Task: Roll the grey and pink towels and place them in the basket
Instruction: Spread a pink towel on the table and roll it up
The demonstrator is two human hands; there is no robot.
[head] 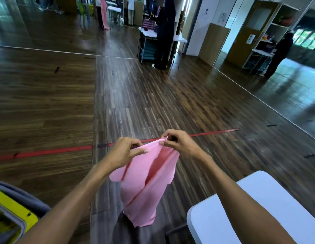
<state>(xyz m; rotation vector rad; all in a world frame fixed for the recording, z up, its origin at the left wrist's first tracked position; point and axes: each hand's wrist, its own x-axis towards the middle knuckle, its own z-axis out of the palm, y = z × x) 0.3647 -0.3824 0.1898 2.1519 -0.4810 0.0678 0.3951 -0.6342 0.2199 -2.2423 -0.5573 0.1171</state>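
Observation:
A pink towel (146,187) hangs in the air in front of me, above the wooden floor. My left hand (125,152) grips its upper edge on the left side. My right hand (177,143) pinches the top corner between thumb and fingers. The cloth droops in loose folds below both hands. A grey towel (24,198) lies draped at the lower left, over a yellow and grey container (10,219) that may be the basket; I cannot tell for certain.
A white table (269,196) corner sits at the lower right. A red tape line (47,152) crosses the floor. Another table (149,35) with folded cloths stands far back, with a person (164,32) beside it. Mirrors line the walls.

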